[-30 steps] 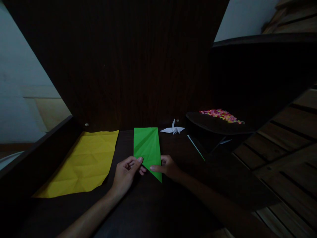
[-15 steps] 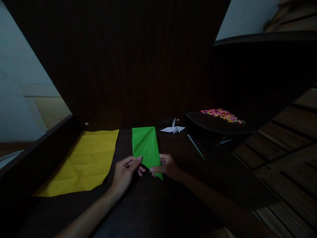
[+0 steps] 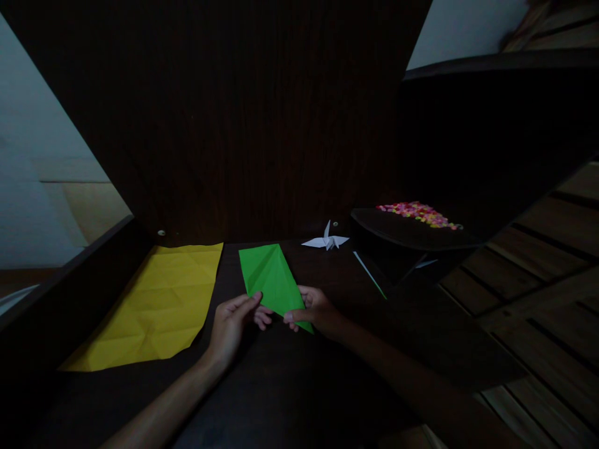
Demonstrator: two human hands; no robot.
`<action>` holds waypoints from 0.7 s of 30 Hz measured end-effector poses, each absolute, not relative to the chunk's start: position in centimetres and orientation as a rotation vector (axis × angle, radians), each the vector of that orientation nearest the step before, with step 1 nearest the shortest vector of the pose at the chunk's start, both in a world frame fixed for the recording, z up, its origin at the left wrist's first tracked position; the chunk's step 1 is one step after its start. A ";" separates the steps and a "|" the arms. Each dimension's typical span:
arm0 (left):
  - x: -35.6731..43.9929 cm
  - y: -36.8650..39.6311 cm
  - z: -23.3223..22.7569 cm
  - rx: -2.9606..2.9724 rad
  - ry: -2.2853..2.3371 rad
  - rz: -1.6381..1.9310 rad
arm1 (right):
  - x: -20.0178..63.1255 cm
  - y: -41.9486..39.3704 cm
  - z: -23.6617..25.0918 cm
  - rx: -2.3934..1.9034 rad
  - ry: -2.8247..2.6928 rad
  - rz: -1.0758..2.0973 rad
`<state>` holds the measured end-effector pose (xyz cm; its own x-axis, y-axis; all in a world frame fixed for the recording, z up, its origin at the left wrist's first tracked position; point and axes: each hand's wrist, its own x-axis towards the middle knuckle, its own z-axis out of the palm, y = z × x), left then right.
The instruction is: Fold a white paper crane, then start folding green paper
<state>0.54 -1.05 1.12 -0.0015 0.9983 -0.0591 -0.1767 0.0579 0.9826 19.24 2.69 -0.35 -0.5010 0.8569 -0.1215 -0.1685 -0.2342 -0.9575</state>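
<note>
A folded sheet of green origami paper [image 3: 271,277] with fan-like creases is held between my two hands, tilted to the left. My left hand [image 3: 236,315] pinches its lower left edge, thumb on top and fingers beneath. Around the lower right corner my right hand [image 3: 316,310] is closed, its thumb over the paper and the tip of the corner poking out below. Behind the paper, to its right, stands a white paper crane [image 3: 327,242]. Left of my hands lies a creased yellow sheet of paper [image 3: 154,305].
A dark tabletop [image 3: 262,386] meets an upright dark panel [image 3: 262,125] at the back. On a rounded shelf [image 3: 369,221] at right sits a heap of small colourful pieces [image 3: 421,215]. A thin paper strip [image 3: 369,274] lies below it. A raised side board [image 3: 70,274] borders the left.
The green paper has turned anticlockwise, its far end swinging left and its lower right corner shifting slightly right. Both hands keep their hold on it.
</note>
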 end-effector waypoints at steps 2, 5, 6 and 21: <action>0.6 -1.0 1.0 1.047 1.104 1.267 | 19.2 2.7 -0.4 -0.883 -1.279 1.829; 0.6 -1.0 0.9 1.056 1.102 1.286 | 19.3 2.8 -0.5 -0.885 -1.269 1.858; 0.6 -1.0 0.9 1.059 1.107 1.286 | 19.3 2.9 -0.6 -0.882 -1.262 1.867; 0.9 -1.3 1.0 1.349 1.194 1.039 | 19.1 2.8 -0.7 -0.825 -1.221 1.921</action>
